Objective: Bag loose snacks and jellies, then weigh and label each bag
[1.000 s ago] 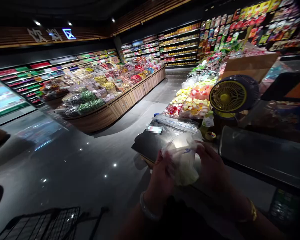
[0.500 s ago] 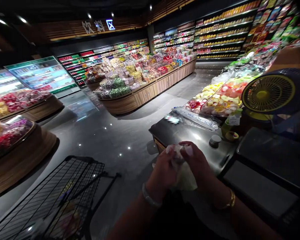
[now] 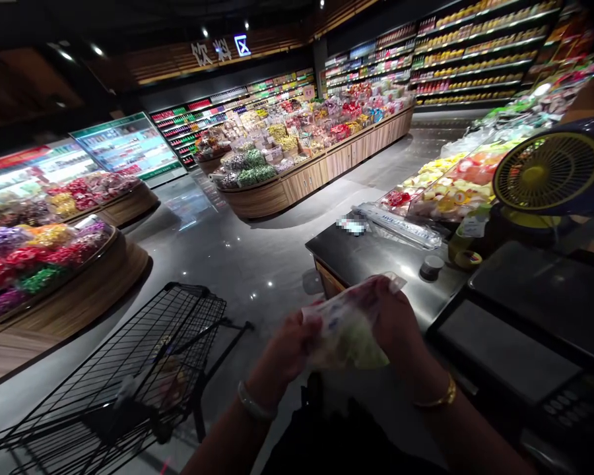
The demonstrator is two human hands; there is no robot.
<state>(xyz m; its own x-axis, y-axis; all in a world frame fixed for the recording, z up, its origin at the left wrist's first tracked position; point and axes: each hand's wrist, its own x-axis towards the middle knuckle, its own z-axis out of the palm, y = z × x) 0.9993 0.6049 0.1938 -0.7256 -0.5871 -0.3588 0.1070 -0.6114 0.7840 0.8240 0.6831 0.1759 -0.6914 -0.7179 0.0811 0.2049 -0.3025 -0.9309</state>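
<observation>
Both my hands hold a clear plastic bag (image 3: 346, 326) with pale yellow-green contents, in front of my body beside a dark counter (image 3: 371, 254). My left hand (image 3: 290, 346) grips the bag's left side, a pale bangle on its wrist. My right hand (image 3: 398, 320) grips the bag's right side near the top, a gold bracelet on its wrist. The bag is smeared by motion, so I cannot make out what is inside.
A black wire shopping trolley (image 3: 129, 382) stands at lower left. A weighing scale (image 3: 529, 316) sits on the counter to the right, with a yellow fan (image 3: 549, 171), a tape roll (image 3: 468, 258) and a roll of bags (image 3: 400, 224). Candy display islands (image 3: 297, 158) surround the glossy floor.
My view has swung left, bringing the trolley into sight. The bag has been gathered between my hands and pulled from the counter toward my body.
</observation>
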